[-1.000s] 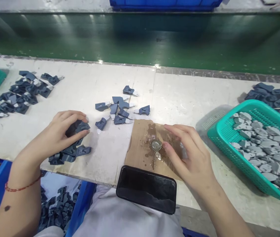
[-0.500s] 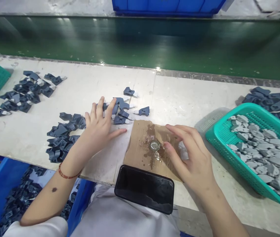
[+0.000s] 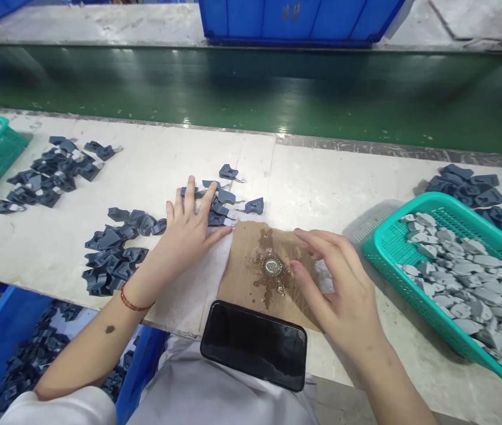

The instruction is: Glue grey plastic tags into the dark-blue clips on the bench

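Note:
My left hand (image 3: 189, 236) lies palm down with its fingers spread, reaching over a small group of dark blue-grey plastic parts (image 3: 217, 209) with pale tips. Whether its fingertips press on these parts I cannot tell. Over the right side of a piece of cardboard (image 3: 242, 277) hovers my right hand (image 3: 343, 283), thumb and fingers apart, with nothing visible between them. A round metal piece (image 3: 272, 267) sits on the cardboard in a wet, dark stain, left of the right thumb. Something clear and crumpled (image 3: 324, 277) is partly hidden behind the right hand.
A black phone (image 3: 253, 345) lies at the table's front edge. Heaps of dark parts (image 3: 111, 254) sit left. On the right stands a green basket (image 3: 410, 301) of light grey pieces; another green basket (image 3: 5, 156) is far left. A green belt (image 3: 251, 88) runs behind.
My left hand has shifted slightly right over the dark parts, uncovering more of the heap beside it. The right hand keeps nearly the same pose. The camera view has tilted up a little.

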Demonstrator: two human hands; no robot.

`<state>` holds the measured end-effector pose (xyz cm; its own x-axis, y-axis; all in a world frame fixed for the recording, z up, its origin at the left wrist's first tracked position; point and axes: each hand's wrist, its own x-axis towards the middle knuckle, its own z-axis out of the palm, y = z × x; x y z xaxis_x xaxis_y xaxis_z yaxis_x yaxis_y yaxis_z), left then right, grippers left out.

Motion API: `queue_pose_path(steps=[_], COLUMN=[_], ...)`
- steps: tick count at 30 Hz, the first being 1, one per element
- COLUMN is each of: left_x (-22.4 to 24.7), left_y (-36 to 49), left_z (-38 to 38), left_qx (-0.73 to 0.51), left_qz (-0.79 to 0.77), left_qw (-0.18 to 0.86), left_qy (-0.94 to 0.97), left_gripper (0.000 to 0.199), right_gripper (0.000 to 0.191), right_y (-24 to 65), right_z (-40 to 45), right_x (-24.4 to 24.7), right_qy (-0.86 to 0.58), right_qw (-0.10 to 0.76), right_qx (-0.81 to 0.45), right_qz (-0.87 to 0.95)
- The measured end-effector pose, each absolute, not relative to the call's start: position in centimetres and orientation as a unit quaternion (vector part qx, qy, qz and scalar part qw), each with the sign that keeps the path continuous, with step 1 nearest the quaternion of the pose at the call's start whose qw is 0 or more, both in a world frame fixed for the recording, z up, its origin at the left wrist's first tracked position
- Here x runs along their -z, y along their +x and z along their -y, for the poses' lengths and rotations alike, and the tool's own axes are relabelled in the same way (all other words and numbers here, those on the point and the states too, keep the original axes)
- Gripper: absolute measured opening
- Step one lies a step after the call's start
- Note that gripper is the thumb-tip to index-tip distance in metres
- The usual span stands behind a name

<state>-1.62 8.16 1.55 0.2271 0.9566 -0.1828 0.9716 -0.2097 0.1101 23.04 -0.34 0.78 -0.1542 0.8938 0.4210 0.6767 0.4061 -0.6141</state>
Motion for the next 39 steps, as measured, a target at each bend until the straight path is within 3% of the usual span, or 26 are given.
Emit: queue_pose_path(steps=[13,18,21,25,27,34,39], left_x=[-2.1,-4.5,-4.2,-2.5,-2.0,-3.3,-3.0], left_y=[0.0,-5.6,-9.6,-12.5,-12.7,-9.4,-6.2], left_z=[-12.0,-9.1,-7.5,-6.7,-6.7,-5.2,-3.3], left_qx=[-0.027,-0.033,-0.047,-0.071,-0.086,-0.194,-0.286], left_qz=[-0.629,-0.624,-0.617,-0.553,-0.540,-0.583,-0.547], left_qw=[0.090,0.022,0.054,0.087,0.074,0.072,0.224], left_qy=[0.772,0.780,0.783,0.825,0.834,0.785,0.754], left_gripper=[0.091,0.067,0.058,0.047,0.045,0.025,0.019], right_gripper=[0.033,0.025,0.028,0.045,0.050,0.050,0.053], right_y=[23.3,25.4,28.4,32.6,33.8,32.5,30.4], right_z=[0.3,0.2,0.3,0.7,0.6,-0.5,-0.4], right_x=[-0.6,-1.0,-1.4,-1.5,-1.5,-2.8,-3.1], right_qy=[-0.549,-0.618,-0.712,-0.830,-0.836,-0.815,-0.790], right_qw=[0.402,0.479,0.439,0.219,0.153,0.151,0.169], right_qx=[-0.089,0.045,0.099,-0.041,-0.105,-0.197,-0.260], right_qz=[0.727,0.622,0.539,0.512,0.516,0.523,0.529])
